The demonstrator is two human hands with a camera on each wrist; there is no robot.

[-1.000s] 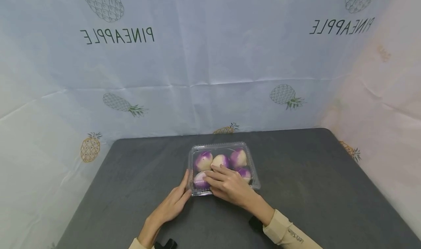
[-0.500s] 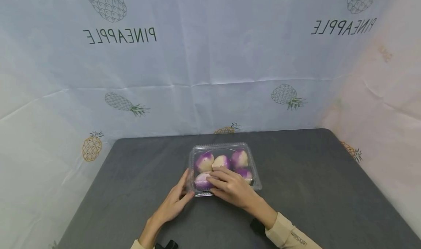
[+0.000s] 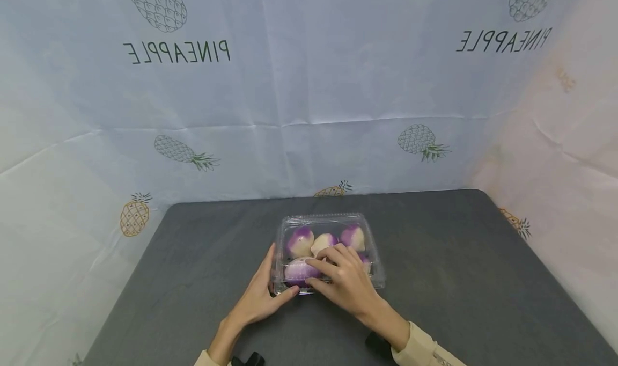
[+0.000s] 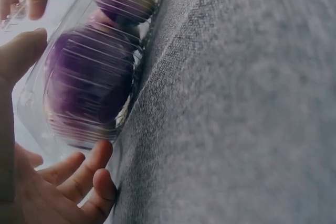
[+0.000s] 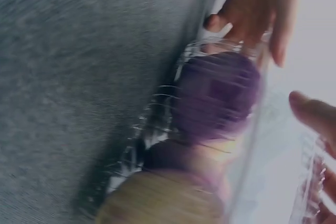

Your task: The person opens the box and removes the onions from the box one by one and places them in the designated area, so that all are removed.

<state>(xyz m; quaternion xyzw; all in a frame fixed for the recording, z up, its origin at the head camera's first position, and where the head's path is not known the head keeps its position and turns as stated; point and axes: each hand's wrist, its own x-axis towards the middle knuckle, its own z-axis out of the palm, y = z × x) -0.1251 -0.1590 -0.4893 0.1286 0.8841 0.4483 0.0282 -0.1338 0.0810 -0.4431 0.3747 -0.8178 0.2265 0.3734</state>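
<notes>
A clear plastic clamshell box [image 3: 333, 219] with its lid over it lies near the middle of the table. Several purple-and-white turnips [image 3: 354, 238] show through it. At its front left corner is my left hand [image 3: 258, 297], thumb over the lid's edge and the other fingers bent along the side wall. In the left wrist view those fingertips [image 4: 105, 153] meet the ribbed wall beside a turnip [image 4: 94, 77]. Over the lid's front half lies my right hand [image 3: 350, 283], fingers loosely bent. A gap shows between its thumb [image 5: 307, 107] and the box in the right wrist view.
The box stands on a dark grey table [image 3: 449, 258] with rounded far corners. Behind and around it hang pale curtains [image 3: 338, 76] printed with pineapples. Black straps [image 3: 379, 347] sit at both wrists by the beige sleeves [image 3: 420, 347].
The box has shifted slightly toward me. My left thumb has moved right along its front edge, and my right hand has moved slightly nearer, its fingers more bent.
</notes>
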